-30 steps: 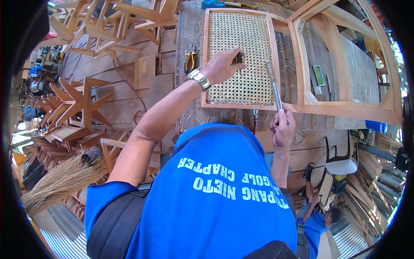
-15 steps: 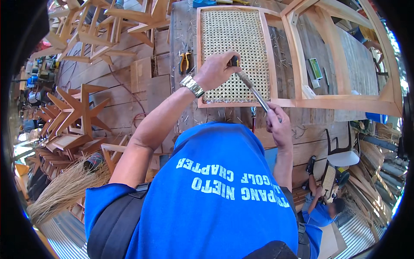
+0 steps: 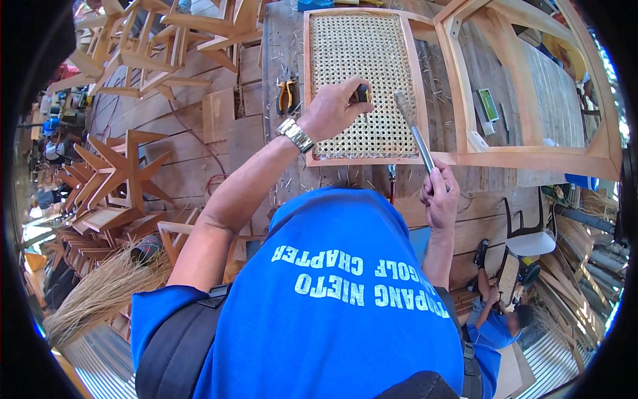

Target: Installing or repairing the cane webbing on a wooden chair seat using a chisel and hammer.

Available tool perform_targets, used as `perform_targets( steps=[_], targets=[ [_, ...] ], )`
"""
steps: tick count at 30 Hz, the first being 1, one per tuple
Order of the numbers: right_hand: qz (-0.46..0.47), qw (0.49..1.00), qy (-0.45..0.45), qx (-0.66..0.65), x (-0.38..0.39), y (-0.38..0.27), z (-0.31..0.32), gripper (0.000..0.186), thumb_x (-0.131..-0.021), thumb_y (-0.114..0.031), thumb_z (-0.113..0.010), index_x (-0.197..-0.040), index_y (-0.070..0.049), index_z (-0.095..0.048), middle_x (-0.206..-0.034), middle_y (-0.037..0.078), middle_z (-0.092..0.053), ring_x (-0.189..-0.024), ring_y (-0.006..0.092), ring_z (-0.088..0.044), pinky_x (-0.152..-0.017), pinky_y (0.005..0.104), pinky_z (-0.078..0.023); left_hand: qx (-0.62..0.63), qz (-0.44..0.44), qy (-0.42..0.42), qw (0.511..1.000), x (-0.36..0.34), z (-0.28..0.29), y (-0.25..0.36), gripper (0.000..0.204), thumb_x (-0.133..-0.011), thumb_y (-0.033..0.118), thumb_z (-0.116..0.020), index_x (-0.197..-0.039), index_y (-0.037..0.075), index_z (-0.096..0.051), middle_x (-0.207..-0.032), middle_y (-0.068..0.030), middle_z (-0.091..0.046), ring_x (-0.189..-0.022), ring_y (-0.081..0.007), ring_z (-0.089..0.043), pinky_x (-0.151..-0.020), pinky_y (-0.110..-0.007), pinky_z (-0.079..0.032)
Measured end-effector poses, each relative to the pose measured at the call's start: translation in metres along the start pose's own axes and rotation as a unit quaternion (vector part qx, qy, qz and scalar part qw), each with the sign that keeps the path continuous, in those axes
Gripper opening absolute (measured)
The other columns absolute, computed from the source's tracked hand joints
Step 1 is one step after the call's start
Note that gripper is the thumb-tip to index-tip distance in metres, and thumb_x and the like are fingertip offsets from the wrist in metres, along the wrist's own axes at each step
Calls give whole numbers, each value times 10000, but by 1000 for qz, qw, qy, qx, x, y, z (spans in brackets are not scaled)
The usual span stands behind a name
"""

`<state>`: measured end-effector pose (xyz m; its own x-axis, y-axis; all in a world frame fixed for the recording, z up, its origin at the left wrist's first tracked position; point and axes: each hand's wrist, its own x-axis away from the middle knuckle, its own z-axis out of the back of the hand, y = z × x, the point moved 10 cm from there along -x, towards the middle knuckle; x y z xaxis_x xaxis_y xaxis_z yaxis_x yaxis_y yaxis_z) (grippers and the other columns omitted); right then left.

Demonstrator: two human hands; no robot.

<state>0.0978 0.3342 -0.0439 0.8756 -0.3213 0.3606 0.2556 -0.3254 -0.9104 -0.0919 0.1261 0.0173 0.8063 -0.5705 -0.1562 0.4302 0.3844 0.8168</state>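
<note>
The left hand grips a dark-and-yellow-handled tool over the woven cane panel — apparently to aim its shaft at the weave — while the wooden frame lies flat on the desk. The right hand clasps a metal bar by its near end, seemingly for swing; pliers lie left, probably for easy reach.

The person wears a bright blue, short-sleeved cloth T-shirt with white block lettering that stands upside down at the lower middle of the frame. Black fabric straps run down both sides. A silver metal link-band wristwatch circles the left wrist.
</note>
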Motion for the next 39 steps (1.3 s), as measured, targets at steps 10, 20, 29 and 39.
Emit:
perform_targets(
  steps=[10,20,29,39],
  targets=[
    [-12,999,-34,27,0,12,-14,266,-1040,-149,-497,-1266,-24,-564,-669,-32,-440,-488,34,-344,-449,194,-294,-15,-2,-15,1000,-5,-2,-7,210,-895,198,-738,-1037,83,-633,-866,-79,-726,-776,-201,-708,-695,-323,-528],
    [-12,1000,-5,-11,4,2,7,274,-1038,-127,-486,-1280,-10,-538,-666,-28,-435,-490,37,-342,-445,195,-279,11,-23,4,1000,-1,5,7,292,-869,191,-753,-1068,41,-601,-766,-139,-678,-677,-275,-662,-630,-377,-494],
    [8,1000,27,-13,3,1,10,282,-1038,-141,-494,-1281,-9,-550,-674,-37,-434,-498,27,-341,-447,192,-276,6,5,-29,1000,2,-7,-2,203,-885,161,-740,-1031,78,-626,-873,-79,-721,-790,-204,-705,-709,-326,-534],
    [-15,1000,4,15,14,6,13,306,-1025,-148,-517,-1286,8,-553,-667,-53,-439,-501,17,-348,-447,184,-270,-3,11,-32,999,8,-9,-4,214,-884,155,-751,-1047,77,-636,-840,-66,-721,-739,-152,-691,-679,-293,-528]
  ],
)
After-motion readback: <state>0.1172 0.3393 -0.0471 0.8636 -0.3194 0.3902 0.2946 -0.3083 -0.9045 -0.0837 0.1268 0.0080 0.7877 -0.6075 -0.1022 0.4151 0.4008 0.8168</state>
